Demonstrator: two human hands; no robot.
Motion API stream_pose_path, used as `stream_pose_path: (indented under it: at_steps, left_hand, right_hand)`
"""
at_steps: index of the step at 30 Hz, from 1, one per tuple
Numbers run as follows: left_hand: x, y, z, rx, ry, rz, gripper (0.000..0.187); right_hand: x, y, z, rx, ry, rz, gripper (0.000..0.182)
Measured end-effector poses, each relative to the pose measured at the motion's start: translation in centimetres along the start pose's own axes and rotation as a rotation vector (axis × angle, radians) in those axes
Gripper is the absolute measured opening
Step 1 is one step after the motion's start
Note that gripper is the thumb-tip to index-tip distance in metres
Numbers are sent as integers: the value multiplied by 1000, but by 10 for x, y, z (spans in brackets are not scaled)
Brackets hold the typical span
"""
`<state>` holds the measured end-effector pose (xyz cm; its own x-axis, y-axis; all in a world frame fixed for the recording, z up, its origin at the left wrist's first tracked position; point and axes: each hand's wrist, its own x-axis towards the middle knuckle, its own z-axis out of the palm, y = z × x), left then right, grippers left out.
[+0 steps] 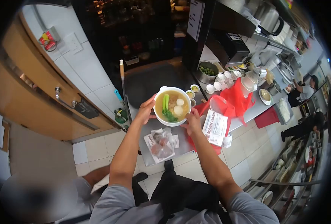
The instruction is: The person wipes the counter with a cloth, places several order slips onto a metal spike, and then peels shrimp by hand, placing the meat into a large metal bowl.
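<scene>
Our steel counter (150,149) runs away from us, red bags (236,99) along its right edge. Above its near end we hold a white soup bowl (171,106) between both hands: our left hand (145,110) grips its left rim, our right hand (192,121) grips its lower right rim. A wrapped packet (161,143) lies near the front edge.

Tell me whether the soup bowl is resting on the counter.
No. Both the left hand and right hand hold the bowl up by its rim, above the counter.
</scene>
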<state>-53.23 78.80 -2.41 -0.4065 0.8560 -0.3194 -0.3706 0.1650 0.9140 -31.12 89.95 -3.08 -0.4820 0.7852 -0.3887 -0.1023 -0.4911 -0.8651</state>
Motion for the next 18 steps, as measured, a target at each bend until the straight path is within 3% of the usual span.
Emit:
stream_pose_path:
  at_steps: [7,18]
  left_hand:
    - [78,-59,-37,-32,-56,-134,48]
    - [95,-105,-62,-45,-46,-284,46]
  right_hand:
    - [65,61,-3,74,156,92,55]
    - [89,140,-11,82,303,194,57]
